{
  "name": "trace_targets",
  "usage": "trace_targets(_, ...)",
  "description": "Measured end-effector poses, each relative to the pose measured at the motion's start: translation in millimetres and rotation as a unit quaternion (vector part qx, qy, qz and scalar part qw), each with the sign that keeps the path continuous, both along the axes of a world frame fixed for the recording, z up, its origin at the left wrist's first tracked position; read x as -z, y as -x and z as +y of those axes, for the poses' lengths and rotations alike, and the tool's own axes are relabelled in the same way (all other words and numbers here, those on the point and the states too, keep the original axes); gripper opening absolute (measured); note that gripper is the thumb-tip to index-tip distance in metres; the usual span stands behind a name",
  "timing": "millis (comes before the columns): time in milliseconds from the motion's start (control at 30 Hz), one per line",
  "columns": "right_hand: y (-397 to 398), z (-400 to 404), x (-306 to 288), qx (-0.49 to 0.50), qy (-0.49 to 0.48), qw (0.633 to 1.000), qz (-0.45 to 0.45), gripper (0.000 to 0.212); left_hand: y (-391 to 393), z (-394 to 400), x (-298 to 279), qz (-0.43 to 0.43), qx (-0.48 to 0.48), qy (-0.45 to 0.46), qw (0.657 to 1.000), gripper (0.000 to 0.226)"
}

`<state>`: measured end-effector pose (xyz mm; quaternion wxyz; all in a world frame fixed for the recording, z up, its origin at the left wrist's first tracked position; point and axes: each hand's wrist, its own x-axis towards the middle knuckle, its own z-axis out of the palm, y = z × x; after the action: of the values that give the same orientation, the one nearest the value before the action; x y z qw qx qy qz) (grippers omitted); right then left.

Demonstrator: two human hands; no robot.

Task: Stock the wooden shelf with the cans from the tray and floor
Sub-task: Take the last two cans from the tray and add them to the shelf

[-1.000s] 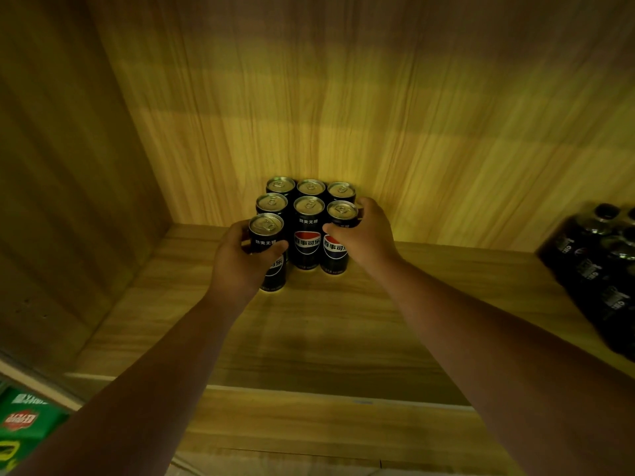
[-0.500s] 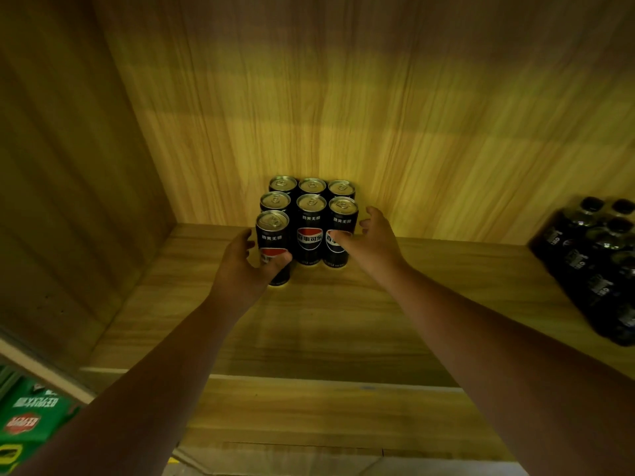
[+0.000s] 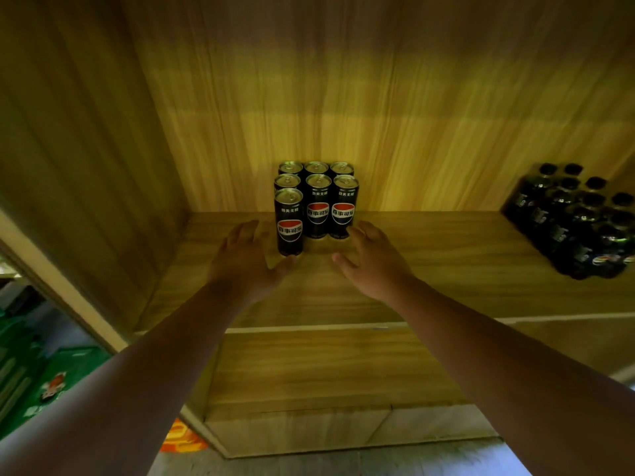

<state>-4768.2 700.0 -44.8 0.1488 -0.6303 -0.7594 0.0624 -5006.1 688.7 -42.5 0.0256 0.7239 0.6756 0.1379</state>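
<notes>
With both my left hand (image 3: 245, 261) and right hand (image 3: 372, 261) spread wide and empty, the upright front can (image 3: 289, 222) on the wooden shelf (image 3: 429, 269) sits at 1 o'clock off my left, the closer one

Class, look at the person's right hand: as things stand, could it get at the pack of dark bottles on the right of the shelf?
Probably yes. The right hand is open and holds nothing, and the bare shelf board lies between it and the bottle pack. Nothing stands in that stretch; the cans are to its other side.
</notes>
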Motion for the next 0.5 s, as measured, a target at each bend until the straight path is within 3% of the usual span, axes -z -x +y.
trace_targets(233,2.7,-46.1,-12.5,-0.017,0.004,0.995,-0.1,0.075,-2.2,-36.1,-8.7,0.077,0.022,-0.02,0.997,0.084)
trace_targets(500,-14.3,-99.2,-19.1,-0.037,0.0,0.993,-0.108,0.076,-18.0,-85.8,-7.3,0.107,0.005,-0.035,0.994,0.082)
